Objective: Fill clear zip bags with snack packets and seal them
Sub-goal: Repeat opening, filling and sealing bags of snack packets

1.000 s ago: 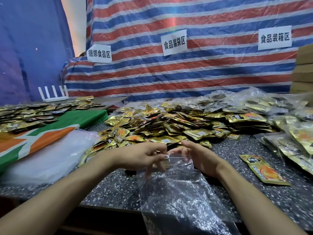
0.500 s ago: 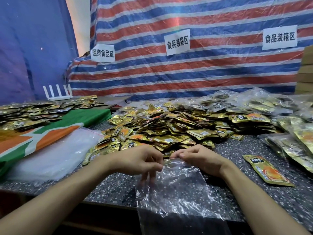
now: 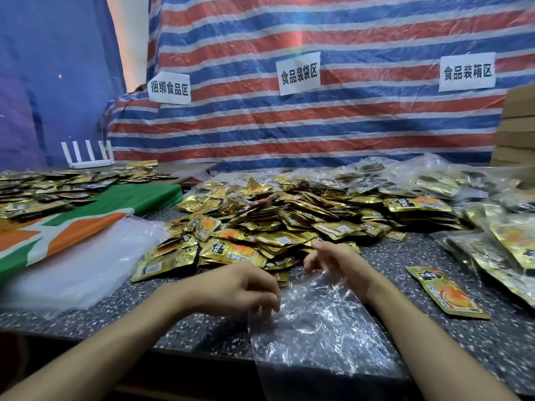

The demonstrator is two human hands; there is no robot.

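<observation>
A clear zip bag (image 3: 312,328) lies crumpled on the speckled table (image 3: 188,328), its lower end hanging over the front edge. My left hand (image 3: 240,287) has its fingers curled down on the bag's top left edge and pinches it. My right hand (image 3: 333,259) hovers over the bag's mouth with loosely curled fingers, at the near rim of a big pile of gold snack packets (image 3: 275,221). I see nothing gripped in it. One loose gold packet (image 3: 445,293) lies to the right of my right forearm.
A stack of empty clear bags (image 3: 72,270) lies at the left beside a green and orange cloth (image 3: 86,221) with more packets (image 3: 43,189). Filled bags (image 3: 506,241) crowd the right side. Cardboard boxes (image 3: 518,125) stand at the back right, and a white router (image 3: 86,157) at the back left.
My hands were together pinching the bag's mouth. Now they have parted: the right hand has lifted toward the packet pile, while the left keeps its hold on the bag's edge.
</observation>
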